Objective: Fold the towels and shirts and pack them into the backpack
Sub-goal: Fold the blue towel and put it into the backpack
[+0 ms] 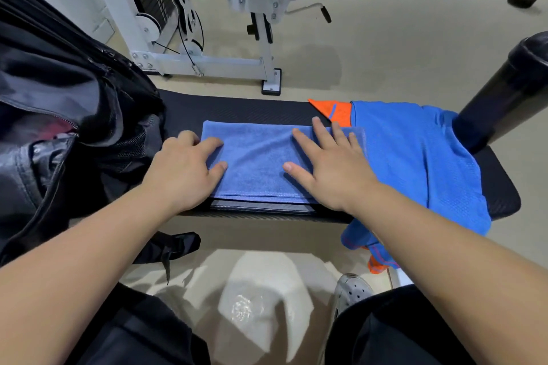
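One black backpack (pixel 59 104) stands unzipped at the left end of the bench pad (pixel 237 109), its mouth turned toward the work, probably so that folded pieces can go straight in. One blue shirt with orange trim (pixel 415 157) is draped unfolded over the right end, likely waiting its turn. One blue towel (pixel 258 163) lies between them near the front edge, already a neat rectangle. Two hands rest on it. The right hand (pixel 332 166) is spread flat with straight fingers, pressing the cloth down. The left hand (pixel 184 169) sits on the left edge, fingers loosely bent and gripping nothing visible, seemingly smoothing the fold.
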{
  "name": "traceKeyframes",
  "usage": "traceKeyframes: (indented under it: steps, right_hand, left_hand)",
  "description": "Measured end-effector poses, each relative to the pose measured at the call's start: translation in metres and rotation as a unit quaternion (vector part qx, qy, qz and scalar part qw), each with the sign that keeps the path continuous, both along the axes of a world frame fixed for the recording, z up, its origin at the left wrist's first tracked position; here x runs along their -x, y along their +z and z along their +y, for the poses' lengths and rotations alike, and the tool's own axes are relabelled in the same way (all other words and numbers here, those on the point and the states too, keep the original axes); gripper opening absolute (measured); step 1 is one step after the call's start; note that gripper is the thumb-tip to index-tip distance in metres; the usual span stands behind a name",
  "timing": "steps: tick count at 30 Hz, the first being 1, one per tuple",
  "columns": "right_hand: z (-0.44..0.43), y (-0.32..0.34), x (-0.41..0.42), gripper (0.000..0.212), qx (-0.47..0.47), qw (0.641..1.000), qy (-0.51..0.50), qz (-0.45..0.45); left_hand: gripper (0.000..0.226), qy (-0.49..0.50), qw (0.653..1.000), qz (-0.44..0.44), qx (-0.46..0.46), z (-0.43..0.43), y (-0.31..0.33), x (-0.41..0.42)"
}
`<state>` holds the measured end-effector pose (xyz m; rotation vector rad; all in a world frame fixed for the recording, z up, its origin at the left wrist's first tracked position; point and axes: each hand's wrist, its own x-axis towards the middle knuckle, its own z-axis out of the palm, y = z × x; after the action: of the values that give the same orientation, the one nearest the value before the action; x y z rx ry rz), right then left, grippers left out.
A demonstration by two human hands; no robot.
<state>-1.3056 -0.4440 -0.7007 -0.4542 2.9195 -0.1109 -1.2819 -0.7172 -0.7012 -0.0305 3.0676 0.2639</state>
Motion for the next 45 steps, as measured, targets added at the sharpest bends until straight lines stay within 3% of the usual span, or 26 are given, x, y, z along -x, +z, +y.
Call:
traceKeyframes:
  steps: [6, 10, 13, 15, 19, 23, 28, 37, 42, 45]
  right_hand:
    - [0.018, -0.017, 0.017, 0.087, -0.056, 0.998, -0.012, -0.035]
    - [0.010, -0.010, 0.016, 0.090, -0.053, 0.998, -0.020, -0.036]
    - [-0.011, -0.001, 0.010, 0.087, 0.005, 1.000, -0.007, -0.003]
    - [-0.027, 0.001, 0.008, 0.088, 0.019, 1.000, 0.015, 0.016]
    - [-0.035, -0.016, 0.014, 0.090, -0.004, 0.999, 0.025, -0.023]
    - [-0.031, -0.021, 0.019, 0.091, -0.014, 0.999, 0.031, -0.036]
    - [-0.038, -0.014, 0.013, 0.090, 0.007, 0.999, 0.031, 0.002]
    - [-0.042, -0.021, 0.013, 0.092, -0.010, 0.999, 0.034, -0.026]
    - [-0.027, -0.007, 0.014, 0.088, 0.086, 0.994, 0.041, -0.045]
    - [-0.006, 0.007, 0.015, 0.081, 0.193, 0.981, 0.010, -0.009]
  left_hand:
    - [0.082, -0.035, 0.999, -0.011, -0.020, -0.008, -0.002, 0.009]
    - [0.078, 0.034, 0.985, -0.038, -0.166, -0.008, 0.003, 0.018]
    - [0.061, 0.077, 0.964, -0.054, -0.248, -0.008, 0.005, 0.022]
    - [0.055, 0.078, 0.965, -0.051, -0.246, -0.008, 0.005, 0.025]
    - [0.065, 0.069, 0.971, -0.073, -0.219, -0.003, 0.009, 0.028]
    - [0.064, 0.060, 0.963, -0.079, -0.251, -0.009, 0.012, 0.029]
    - [0.054, 0.081, 0.905, -0.108, -0.404, -0.014, 0.012, 0.028]
    - [0.072, 0.077, 0.864, -0.063, -0.494, -0.004, 0.025, 0.019]
    - [0.069, 0.044, 0.844, -0.054, -0.532, 0.011, 0.047, 0.009]
    - [0.068, 0.021, 0.881, -0.052, -0.470, 0.026, 0.067, 0.012]
